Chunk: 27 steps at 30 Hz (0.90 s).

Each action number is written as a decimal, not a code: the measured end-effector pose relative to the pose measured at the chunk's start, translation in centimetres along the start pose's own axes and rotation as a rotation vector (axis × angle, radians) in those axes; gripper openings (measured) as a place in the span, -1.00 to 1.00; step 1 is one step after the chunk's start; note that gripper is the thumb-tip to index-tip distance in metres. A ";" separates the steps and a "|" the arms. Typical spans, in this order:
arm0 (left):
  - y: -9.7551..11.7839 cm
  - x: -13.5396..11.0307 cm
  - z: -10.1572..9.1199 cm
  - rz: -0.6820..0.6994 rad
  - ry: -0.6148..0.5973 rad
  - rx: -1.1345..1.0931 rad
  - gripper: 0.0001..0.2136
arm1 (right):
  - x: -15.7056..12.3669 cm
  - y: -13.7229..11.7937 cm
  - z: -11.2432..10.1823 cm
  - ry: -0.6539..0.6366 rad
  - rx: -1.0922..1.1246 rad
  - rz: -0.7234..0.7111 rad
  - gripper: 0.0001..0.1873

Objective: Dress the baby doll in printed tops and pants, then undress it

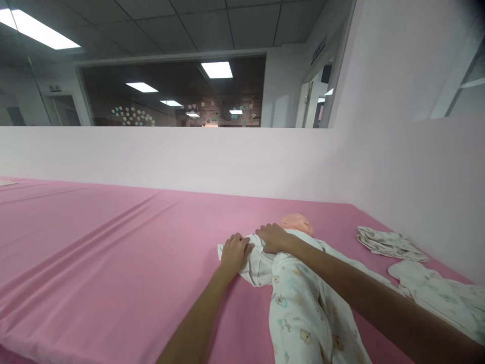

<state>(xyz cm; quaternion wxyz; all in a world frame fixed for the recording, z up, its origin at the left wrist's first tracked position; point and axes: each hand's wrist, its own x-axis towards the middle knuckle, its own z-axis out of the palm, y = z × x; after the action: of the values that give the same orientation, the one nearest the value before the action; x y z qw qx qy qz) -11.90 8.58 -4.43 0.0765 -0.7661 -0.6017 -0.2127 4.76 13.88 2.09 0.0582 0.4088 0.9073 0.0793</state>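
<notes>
A baby doll lies on the pink sheet, its bald head (297, 223) turned away from me. It is dressed in a white baby shirt (257, 270), whose sleeve stretches out to the left. My left hand (235, 253) is closed around the sleeve near its cuff end. Close to the doll's shoulder, my right hand (273, 237) has its fingers curled on the upper part of the same sleeve. White cloth printed with small bears (299, 308) covers the doll's lower body. The doll's arm is hidden inside the sleeve or beneath my hands.
The pink sheet (113, 268) covers a wide padded surface. Folded printed cloth (390, 242) lies at the right near the wall, with another white printed garment (435, 290) in front of it. White walls (212, 162) rise behind and to the right, with windows above.
</notes>
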 end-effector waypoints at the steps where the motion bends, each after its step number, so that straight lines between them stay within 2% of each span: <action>1: 0.0 0.0 0.0 0.001 -0.005 0.008 -0.71 | 0.4 -0.4 0.3 0.005 -0.008 -0.021 -0.56; 7: 0.0 0.2 -0.3 -0.047 -0.019 0.059 -0.69 | 1.0 -1.3 1.0 0.047 -0.036 -0.044 -0.60; 13: -2.0 0.0 -0.6 -0.138 -0.048 0.118 -0.68 | -0.1 0.5 -0.7 0.099 -0.045 0.031 -0.39; 19: -3.1 -0.1 -0.7 -0.170 -0.084 0.147 -0.72 | -0.8 1.4 -2.3 0.111 -0.036 0.071 -0.65; 27: -2.8 -0.1 -0.5 -0.212 -0.076 0.123 -0.69 | -2.1 1.6 -3.5 0.201 0.141 0.100 -0.62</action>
<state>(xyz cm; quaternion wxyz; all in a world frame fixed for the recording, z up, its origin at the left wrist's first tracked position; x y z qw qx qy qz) -14.73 9.04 -4.43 0.0776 -0.6997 -0.6936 -0.1529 6.74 13.02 5.94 -0.0659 0.4467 0.8903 0.0585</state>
